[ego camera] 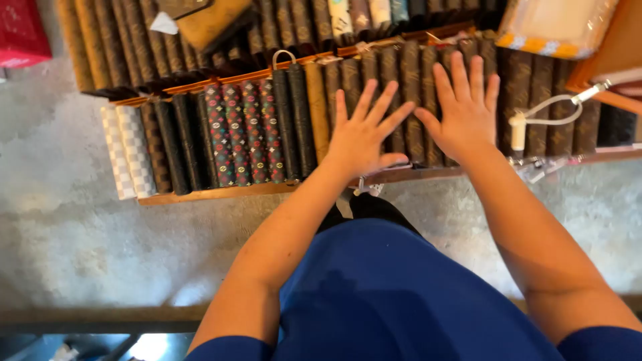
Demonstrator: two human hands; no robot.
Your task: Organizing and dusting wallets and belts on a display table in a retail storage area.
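The person wears a plain blue short-sleeved top, forearms bare, with no rings or watch visible.

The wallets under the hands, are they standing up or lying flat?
Standing up: the brown wallets sit on edge, packed side by side in the wooden tray.

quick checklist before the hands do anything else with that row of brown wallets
1. Left hand flat on the brown wallets, fingers spread: ok.
2. Right hand flat on the same row: ok.
3. Either hand gripping a wallet: not ok, both lie open.
4. Wallets upright and packed in the wooden tray: ok.
5. White cable clear of the right hand: ok, it lies apart.
6. Gaps hidden under the palms: cannot tell.
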